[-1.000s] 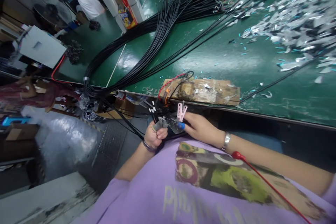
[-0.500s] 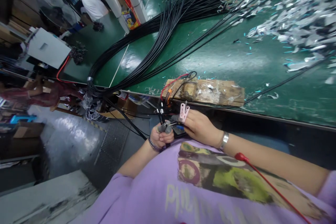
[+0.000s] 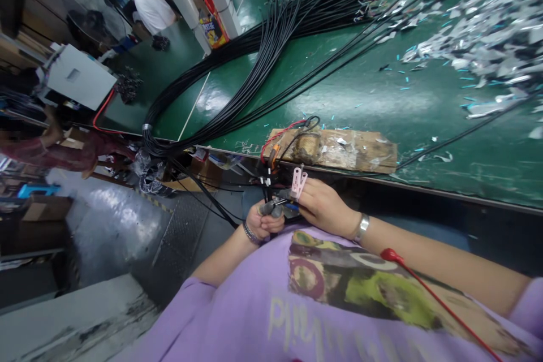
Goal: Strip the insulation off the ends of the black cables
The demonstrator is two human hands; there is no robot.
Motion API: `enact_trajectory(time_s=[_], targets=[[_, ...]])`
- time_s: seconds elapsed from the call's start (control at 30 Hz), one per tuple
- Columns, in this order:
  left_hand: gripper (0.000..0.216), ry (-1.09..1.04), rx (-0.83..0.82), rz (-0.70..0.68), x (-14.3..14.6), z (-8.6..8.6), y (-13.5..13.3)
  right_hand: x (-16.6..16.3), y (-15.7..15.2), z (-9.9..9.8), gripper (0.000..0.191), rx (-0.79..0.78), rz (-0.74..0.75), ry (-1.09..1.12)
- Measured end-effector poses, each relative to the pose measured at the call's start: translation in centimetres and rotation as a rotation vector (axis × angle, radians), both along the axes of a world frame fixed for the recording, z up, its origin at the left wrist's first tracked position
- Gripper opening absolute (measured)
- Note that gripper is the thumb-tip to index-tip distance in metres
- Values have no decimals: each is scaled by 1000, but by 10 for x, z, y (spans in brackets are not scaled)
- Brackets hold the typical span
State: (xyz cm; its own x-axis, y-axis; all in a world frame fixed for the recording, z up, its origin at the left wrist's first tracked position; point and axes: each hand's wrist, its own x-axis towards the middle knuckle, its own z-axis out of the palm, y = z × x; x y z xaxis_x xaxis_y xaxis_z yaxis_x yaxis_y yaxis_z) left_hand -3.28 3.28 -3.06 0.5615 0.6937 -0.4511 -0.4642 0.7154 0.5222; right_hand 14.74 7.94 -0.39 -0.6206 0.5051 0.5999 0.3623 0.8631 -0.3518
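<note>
My left hand (image 3: 265,222), grey coverings on its fingertips, is closed around black cables (image 3: 267,195) whose upper part carries small white bands. Close beside it, my right hand (image 3: 324,206) is closed on a small pliers-like tool (image 3: 281,201) with a dark metal tip and some blue near the grip. The tip lies against the left fingertips and the cables; fingers hide most of the handle. At the right hand's fingers stands a pink clothespin (image 3: 298,182). Whether it is clipped to a finger, I cannot tell.
A wooden block (image 3: 365,150) with an orange-handled tool (image 3: 275,153) lies along the green table's edge (image 3: 466,192). Behind are a big bundle of black cables (image 3: 254,79) and scattered silvery scraps (image 3: 487,39). Another person (image 3: 150,8) is at the back.
My left hand and the cables have shifted slightly to the right, with the white bands a little nearer the orange-handled tool. Both hands keep their grip.
</note>
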Motion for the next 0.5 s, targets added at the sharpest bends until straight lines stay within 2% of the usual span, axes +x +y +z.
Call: enact_trajectory(time_s=[0.3,0.4,0.5], targets=[[46,42,-32,11,1,2,0,0,1,1,28,-7,43,-1],[45,49,-30,21,0,3,-1,2,1,-3,27,-133,80,-5],[42,42,-15,45,0,4,-2,5,-1,-7,25,-389,94,19]])
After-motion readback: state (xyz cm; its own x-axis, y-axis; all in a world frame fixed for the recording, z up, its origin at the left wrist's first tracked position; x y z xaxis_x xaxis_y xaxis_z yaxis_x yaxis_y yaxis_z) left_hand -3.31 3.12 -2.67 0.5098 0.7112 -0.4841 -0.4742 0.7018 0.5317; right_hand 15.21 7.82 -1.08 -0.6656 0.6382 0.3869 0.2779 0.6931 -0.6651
